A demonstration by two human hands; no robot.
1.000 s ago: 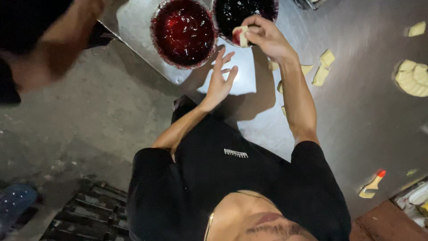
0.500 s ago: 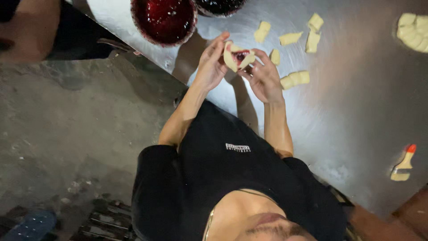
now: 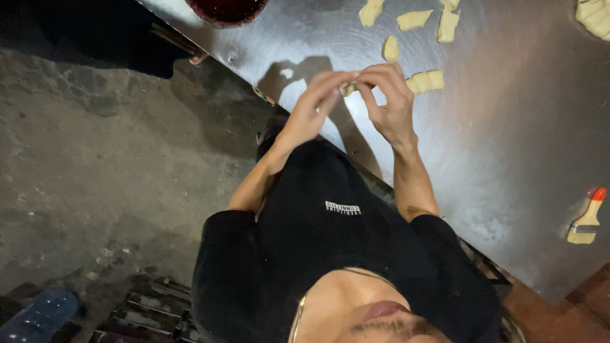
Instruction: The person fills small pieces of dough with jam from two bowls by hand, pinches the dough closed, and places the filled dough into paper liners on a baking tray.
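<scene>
My left hand point(image 3: 310, 109) and my right hand point(image 3: 389, 100) meet over the steel table point(image 3: 508, 127), fingertips together. Between them they pinch a small pale piece of dough point(image 3: 348, 88), mostly hidden by the fingers. Just past my right hand lie a folded dough piece point(image 3: 426, 81) and a smaller one point(image 3: 391, 49). Several more dough pieces point(image 3: 414, 19) lie farther back. A bowl of dark red filling point(image 3: 225, 7) sits at the table's far left corner, cut off by the frame's top.
A pastry brush with an orange-tipped handle point(image 3: 588, 219) lies at the table's right edge. A stack of dough point(image 3: 594, 16) shows at the top right. Left of the table is a rough concrete floor point(image 3: 95, 159), with a blue bottle point(image 3: 38, 314) and a dark grate point(image 3: 140, 317).
My right hand brought the dough back from the bowls and my left hand joined it. Both hands now pinch it nearer my body; the bowls have slid toward the top of the view.
</scene>
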